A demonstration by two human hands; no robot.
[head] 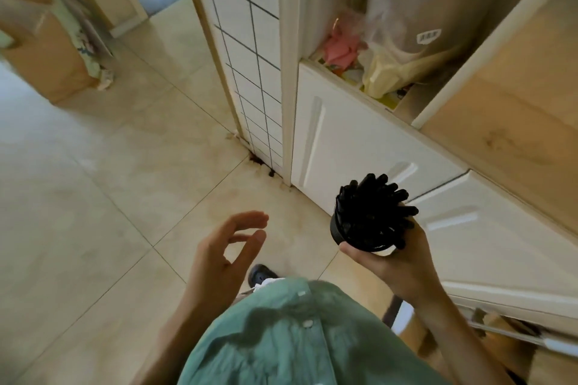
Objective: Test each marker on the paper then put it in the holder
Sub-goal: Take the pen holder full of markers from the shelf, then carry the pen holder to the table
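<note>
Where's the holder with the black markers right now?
In the head view, the holder full of black markers is held up in the right hand, lower right, in front of the white cabinet drawers.

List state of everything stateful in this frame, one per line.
Black cylindrical marker holder: held up off the floor, tilted, in the right hand.
Bundle of black markers: packed in the holder, ends fanned out.
Right hand: grips the holder from below.
Left hand: holds nothing, fingers loosely curved, in the air.
White cabinet doors: closed.
Open shelf above the doors: stuffed with bags.
Test paper: not in view.
</note>
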